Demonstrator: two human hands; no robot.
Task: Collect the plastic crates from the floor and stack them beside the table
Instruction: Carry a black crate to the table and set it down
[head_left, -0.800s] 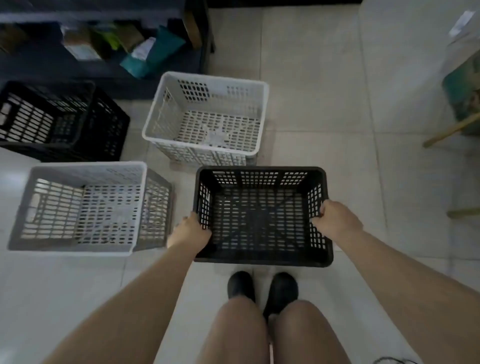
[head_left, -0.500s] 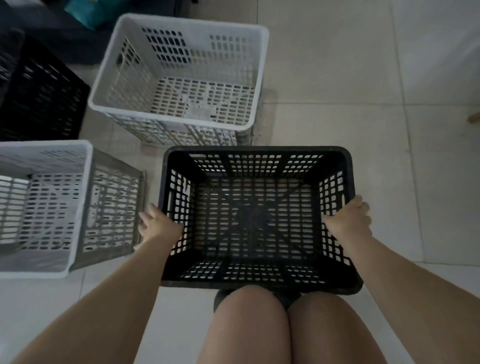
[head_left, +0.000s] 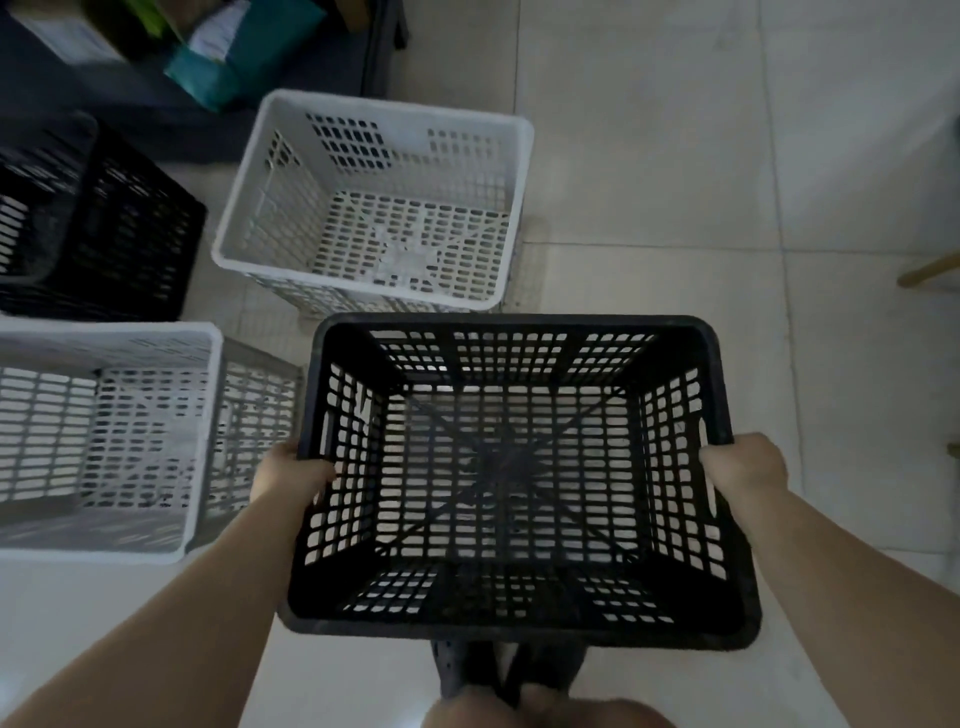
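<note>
- left hand (head_left: 291, 475) and right hand (head_left: 743, 467) each have fingers curled over a side rim of the black crate (head_left: 514, 483); both clamp it
- to carry well, keep it level and lift evenly
- crate sits between the hands, above the floor (head_left: 675, 182); white crate (head_left: 374, 208) just beyond

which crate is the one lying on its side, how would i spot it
Start at the black crate held in both hands. Just to its left on the tiled floor is a grey crate. Unlike the upright white crate behind it, its opening faces sideways.
</note>
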